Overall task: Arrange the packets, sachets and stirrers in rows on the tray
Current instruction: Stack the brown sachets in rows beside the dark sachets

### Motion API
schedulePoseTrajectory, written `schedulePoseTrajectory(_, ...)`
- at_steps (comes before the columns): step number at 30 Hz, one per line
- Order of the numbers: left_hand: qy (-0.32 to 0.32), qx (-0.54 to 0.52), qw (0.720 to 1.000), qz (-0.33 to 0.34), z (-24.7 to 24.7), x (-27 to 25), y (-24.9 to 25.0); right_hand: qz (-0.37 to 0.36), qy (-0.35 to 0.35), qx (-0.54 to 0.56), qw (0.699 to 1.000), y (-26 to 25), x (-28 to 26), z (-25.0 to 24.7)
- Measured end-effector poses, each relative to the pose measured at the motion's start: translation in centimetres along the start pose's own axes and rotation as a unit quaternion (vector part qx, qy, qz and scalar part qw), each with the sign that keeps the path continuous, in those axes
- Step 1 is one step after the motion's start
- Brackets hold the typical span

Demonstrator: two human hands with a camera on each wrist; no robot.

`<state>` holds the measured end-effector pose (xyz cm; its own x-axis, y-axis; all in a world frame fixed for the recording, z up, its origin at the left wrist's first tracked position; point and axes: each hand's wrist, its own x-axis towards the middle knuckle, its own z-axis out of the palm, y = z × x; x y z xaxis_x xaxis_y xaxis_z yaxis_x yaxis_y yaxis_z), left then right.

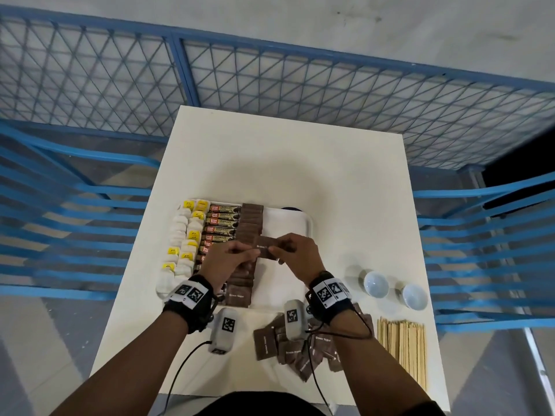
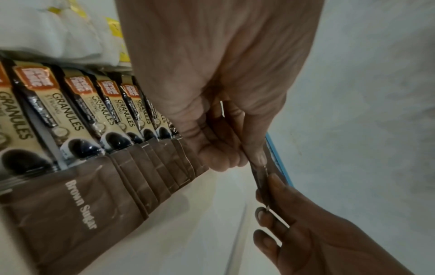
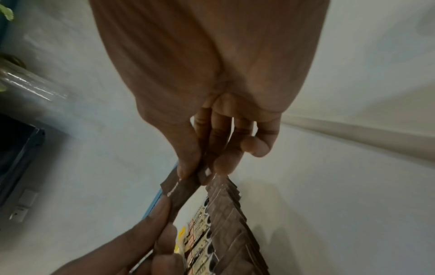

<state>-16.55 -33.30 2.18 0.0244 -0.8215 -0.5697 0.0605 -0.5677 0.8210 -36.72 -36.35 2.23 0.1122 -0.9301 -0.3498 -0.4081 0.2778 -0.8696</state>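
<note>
- Fingers and thumbs of both hands pinch one brown sugar sachet point(image 1: 267, 248): left hand point(image 1: 225, 262) on its left end, right hand point(image 1: 295, 256) on its right, held above the tray point(image 1: 306, 223).
- Flat brown paper, white "Brown Sugar" lettering.
- On the tray stand rows of white tea bags point(image 1: 183, 235), coffee sticks point(image 1: 220, 228) reading "GRANULES STRONG", and brown sachets point(image 1: 251, 219).
- Loose sachets point(image 1: 292, 349) and wooden stirrers point(image 1: 402, 340) lie on the table.

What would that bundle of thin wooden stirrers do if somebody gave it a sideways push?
The wooden stirrers lie loose side by side on the table, with no band visible, so a push would probably scatter them rather than move them together. Being thin and flat, they would likely slide, not roll. They look light, so little force should shift them.
</note>
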Motion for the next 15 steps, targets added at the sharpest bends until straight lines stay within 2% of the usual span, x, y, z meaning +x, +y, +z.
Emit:
schedulePoseTrajectory(3, 0.025, 0.026, 0.999, -0.002, 0.2, 0.7, 0.2, -0.001, 0.011, -0.017, 1.000, -0.1, 2.0, -0.3)
schedulePoseTrajectory(6, 0.040, 0.063, 0.997, -0.015, 0.0, 1.5, 0.3, 0.017, 0.054, -0.040, 0.998, -0.1, 5.2, -0.6)
schedulePoseTrajectory(10, 0.022, 0.150, 0.988, -0.019, -0.9, 1.7, -0.4, 0.044, 0.091, -0.067, 0.993, 0.2, 9.2, -0.7)
schedulePoseTrajectory(15, -0.007, 0.198, 0.980, -0.026, -1.7, 2.2, -1.3, 0.080, 0.088, -0.116, 0.986, 1.2, 11.6, 0.2)
